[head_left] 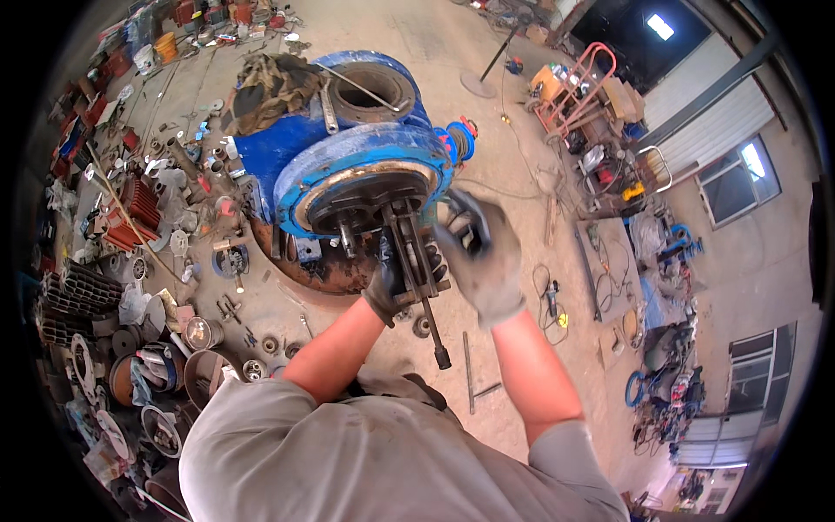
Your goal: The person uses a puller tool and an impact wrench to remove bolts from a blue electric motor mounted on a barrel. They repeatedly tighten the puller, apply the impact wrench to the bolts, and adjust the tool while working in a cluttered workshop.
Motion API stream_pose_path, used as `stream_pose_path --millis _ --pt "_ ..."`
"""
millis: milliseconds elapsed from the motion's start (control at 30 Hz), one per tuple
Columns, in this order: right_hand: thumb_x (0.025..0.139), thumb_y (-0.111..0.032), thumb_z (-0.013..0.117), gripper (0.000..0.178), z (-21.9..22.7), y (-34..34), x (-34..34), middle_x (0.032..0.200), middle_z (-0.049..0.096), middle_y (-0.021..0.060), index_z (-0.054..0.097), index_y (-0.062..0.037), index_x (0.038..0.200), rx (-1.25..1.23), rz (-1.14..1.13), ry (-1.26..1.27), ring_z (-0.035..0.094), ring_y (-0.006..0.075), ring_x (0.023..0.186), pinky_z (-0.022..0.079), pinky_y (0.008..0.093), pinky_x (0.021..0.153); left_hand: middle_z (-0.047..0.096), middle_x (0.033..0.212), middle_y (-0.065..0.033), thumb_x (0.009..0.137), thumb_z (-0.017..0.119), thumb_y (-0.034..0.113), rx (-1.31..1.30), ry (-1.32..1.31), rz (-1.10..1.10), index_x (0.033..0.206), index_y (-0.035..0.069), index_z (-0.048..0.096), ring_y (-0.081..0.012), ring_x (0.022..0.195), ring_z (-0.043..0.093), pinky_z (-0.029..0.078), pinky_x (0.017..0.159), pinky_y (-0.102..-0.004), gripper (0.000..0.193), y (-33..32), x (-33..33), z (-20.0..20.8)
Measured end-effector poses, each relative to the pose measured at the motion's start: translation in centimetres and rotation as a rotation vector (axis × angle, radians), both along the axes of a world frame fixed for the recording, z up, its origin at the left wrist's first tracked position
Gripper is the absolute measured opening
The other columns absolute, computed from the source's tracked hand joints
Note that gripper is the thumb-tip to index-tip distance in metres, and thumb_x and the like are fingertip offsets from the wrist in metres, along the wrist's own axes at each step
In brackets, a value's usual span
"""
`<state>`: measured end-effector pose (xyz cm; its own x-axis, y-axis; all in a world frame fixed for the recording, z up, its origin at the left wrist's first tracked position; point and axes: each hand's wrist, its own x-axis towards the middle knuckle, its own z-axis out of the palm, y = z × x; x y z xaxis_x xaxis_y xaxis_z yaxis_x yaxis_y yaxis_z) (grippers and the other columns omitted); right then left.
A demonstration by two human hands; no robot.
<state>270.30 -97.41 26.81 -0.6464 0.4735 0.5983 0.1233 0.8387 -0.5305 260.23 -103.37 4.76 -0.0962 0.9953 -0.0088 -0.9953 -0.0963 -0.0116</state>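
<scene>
A blue pump-like machine housing [348, 161] stands in front of me, its round dark opening facing my body. A steel gear puller [407, 252] reaches out from that opening, its long screw [435, 335] pointing down toward me. My left hand [383, 285], in a dark-palmed grey glove, is closed round the puller's left side. Close to the puller's right side is my gloved right hand [489, 261], curled and blurred; whether it touches or holds anything is unclear. Left of the puller, a bare steel shaft end [348, 239] juts from the housing.
A crumpled brown cloth [274, 91] and a wrench [329, 109] lie on the housing. Loose metal parts and bins [156, 426] crowd the floor at left. At right are a red hand truck [591, 83], an angle grinder [551, 300] with its cable, and a T-shaped bar [470, 374].
</scene>
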Motion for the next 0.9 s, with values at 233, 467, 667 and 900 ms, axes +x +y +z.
stream_pose_path --millis 233,467,667,900 --pt "0.097 -0.042 0.070 0.045 5.7 5.2 -18.6 0.129 0.067 0.0239 0.072 -0.0122 0.131 0.206 -0.127 -0.428 0.067 0.0410 0.118 0.054 0.0471 0.104 0.066 0.136 -0.0082 0.098 0.055 0.074 -0.009 0.136 0.059 0.155 0.015 0.051 -0.0276 0.124 0.065 0.056 0.104 -0.0530 0.082 -2.8 0.8 -2.1" --pt "0.098 -0.040 0.066 0.035 4.8 7.2 -22.2 0.134 0.066 0.0165 0.080 -0.0163 0.120 0.456 -0.246 -0.593 0.061 0.0362 0.124 0.052 0.0447 0.109 0.067 0.137 -0.0075 0.095 0.050 0.082 -0.130 0.233 0.050 0.151 0.011 0.055 -0.0242 0.117 0.066 0.055 0.100 -0.0414 0.091 -8.3 1.2 -1.9" --pt "0.096 -0.015 0.074 0.015 2.0 12.8 -11.2 0.101 0.072 0.0164 0.071 -0.0022 0.105 0.182 0.059 0.151 0.070 0.0314 0.093 0.055 0.0412 0.084 0.071 0.125 -0.0105 0.100 0.049 0.077 -0.316 0.217 0.110 0.136 0.009 0.063 -0.0285 0.113 0.069 0.053 0.103 -0.0463 0.079 -9.4 0.9 -1.8" --pt "0.100 -0.006 0.067 0.011 -14.0 14.9 7.7 0.093 0.075 0.0138 0.071 -0.0006 0.110 -0.425 0.055 -0.217 0.073 0.0195 0.081 0.057 0.0302 0.073 0.071 0.125 -0.0113 0.108 0.047 0.065 -0.528 0.309 0.150 0.143 0.009 0.058 -0.0302 0.115 0.069 0.053 0.102 -0.0482 0.068 -11.0 2.8 -5.4"
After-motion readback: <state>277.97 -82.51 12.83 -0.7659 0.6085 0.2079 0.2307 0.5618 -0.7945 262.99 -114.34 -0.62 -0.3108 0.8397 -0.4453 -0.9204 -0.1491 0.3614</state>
